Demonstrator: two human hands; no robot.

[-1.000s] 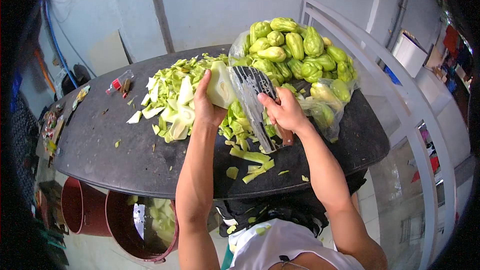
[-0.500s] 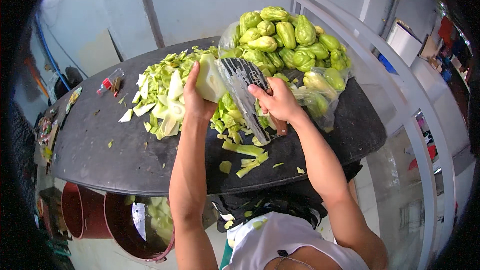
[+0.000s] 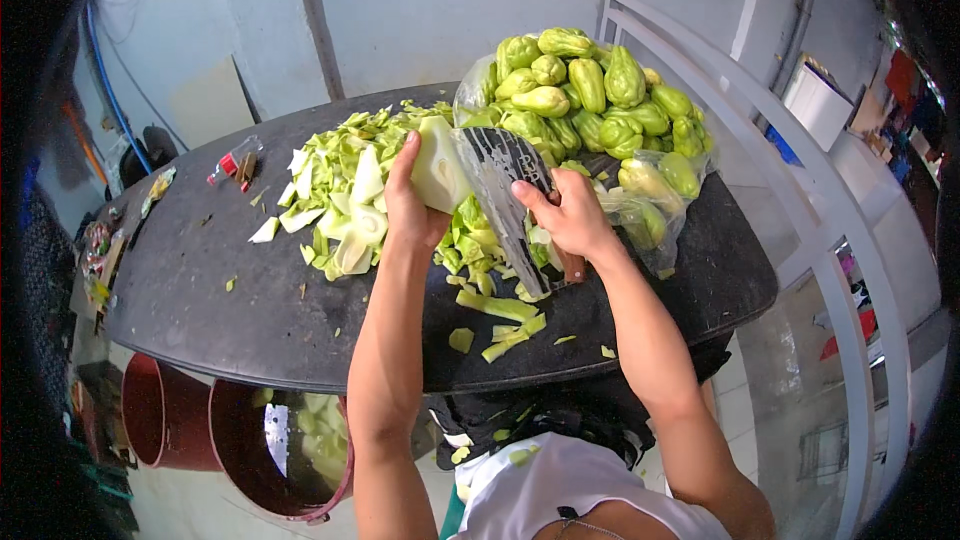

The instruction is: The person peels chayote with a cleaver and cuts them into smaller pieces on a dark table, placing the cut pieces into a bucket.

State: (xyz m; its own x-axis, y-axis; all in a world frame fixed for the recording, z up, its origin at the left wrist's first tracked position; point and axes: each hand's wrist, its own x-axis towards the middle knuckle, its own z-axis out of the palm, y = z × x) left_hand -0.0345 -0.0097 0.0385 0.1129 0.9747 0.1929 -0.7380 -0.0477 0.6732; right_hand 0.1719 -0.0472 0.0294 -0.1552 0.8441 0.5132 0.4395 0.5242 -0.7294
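My left hand [image 3: 413,208] grips a peeled, pale green chayote [image 3: 436,170], thumb along its left side. In my right hand [image 3: 577,217] is a broad cleaver [image 3: 500,202] with a dark, wet-streaked blade and a wooden handle [image 3: 574,267]. Its blade slants across the chayote's right side; I cannot tell whether the edge is in the flesh. Beneath and left of the hands lies a heap of green peelings and pale slices [image 3: 372,165]. Longer strips of peel [image 3: 497,306] lie nearer me on the dark table [image 3: 230,300].
Whole green chayotes [image 3: 588,86] are piled at the back right in a clear plastic bag [image 3: 650,245]. A small clear wrapper with red [image 3: 225,170] lies far left. Below the table's front edge stand a dark red tub [image 3: 225,460] holding pale pieces and another red container [image 3: 160,420]. A grey railing [image 3: 800,180] runs along the right.
The whole scene has shifted slightly right and down in the view. Both hands keep the chayote and cleaver in nearly the same position relative to each other.
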